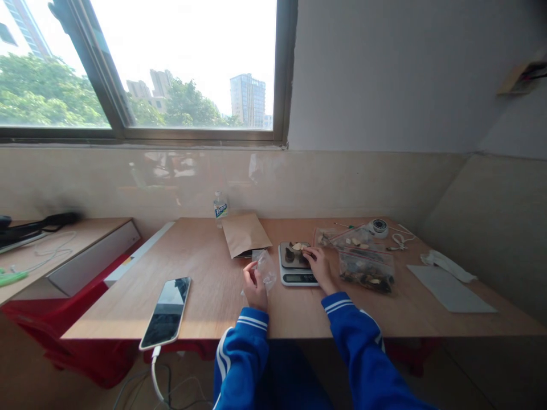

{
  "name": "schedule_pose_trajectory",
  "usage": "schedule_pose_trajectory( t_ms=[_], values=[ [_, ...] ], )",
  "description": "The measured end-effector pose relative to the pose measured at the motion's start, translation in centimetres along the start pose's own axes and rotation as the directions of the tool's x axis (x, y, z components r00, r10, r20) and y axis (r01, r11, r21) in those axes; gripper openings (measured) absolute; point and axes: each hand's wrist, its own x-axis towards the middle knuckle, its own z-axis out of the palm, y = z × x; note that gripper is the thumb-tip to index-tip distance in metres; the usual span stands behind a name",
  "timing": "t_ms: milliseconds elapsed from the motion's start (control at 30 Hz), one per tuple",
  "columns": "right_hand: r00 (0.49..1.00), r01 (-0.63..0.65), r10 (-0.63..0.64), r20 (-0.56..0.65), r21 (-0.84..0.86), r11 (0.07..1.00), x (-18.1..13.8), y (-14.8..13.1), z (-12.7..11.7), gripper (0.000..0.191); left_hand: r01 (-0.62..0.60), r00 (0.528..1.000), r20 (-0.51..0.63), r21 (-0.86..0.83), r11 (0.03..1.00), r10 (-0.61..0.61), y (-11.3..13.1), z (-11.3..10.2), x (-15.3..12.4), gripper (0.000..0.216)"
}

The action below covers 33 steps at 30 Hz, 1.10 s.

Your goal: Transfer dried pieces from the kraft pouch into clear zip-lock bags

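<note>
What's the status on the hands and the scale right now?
Left hand pinching small clear bag. Right hand over scale, fingers at pieces on its pan. Zip bags beside right hand.

Daylight is pouring in through the window, where the sky is blowing out to white. The wooden table is glowing evenly, with a brighter band lying along its near edge. The phone screen is mirroring the sky, and the clear bag in the left hand is catching a soft sheen. Shadow is pooling under the table. The wide lens is bending the window frame and table edges outward.
</note>
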Motion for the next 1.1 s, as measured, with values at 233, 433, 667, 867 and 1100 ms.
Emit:
schedule_pose_trajectory(
  t_ms=[233, 433, 667, 867, 1100],
  values=[
    [0.999, 0.014, -0.008, -0.044, 0.156, 0.988, 0.1, -5.1, 0.0, 0.026, 0.032, 0.998, -0.046, 0.014, 0.999, -0.032, 0.4, -0.1, 0.0, 0.034],
    [0.986, 0.023, -0.068, 0.153, 0.278, 0.960, -0.6, -10.0, 0.5, 0.021, 0.057, 0.996, -0.069, -0.008, 0.998, -0.058, 0.7, -0.1, 0.0, 0.031],
    [0.865, 0.110, -0.174, 0.471, 0.160, 0.981, -2.2, -13.5, 0.6, 0.020, 0.086, 0.994, -0.057, -0.060, 0.995, -0.089, 0.5, 0.0, -0.1, 0.034],
    [0.833, 0.192, -0.221, 0.507, 0.110, 0.975, -2.4, -14.2, 3.1, 0.027, 0.107, 0.988, -0.100, -0.094, 0.990, -0.117, 0.5, -0.1, -0.2, 0.035],
    [0.952, 0.225, -0.233, 0.199, 0.061, 0.972, -3.0, -12.3, 2.4, 0.026, 0.110, 0.984, -0.120, -0.165, 0.980, -0.131, 0.4, 0.2, -0.3, 0.038]
  ],
)
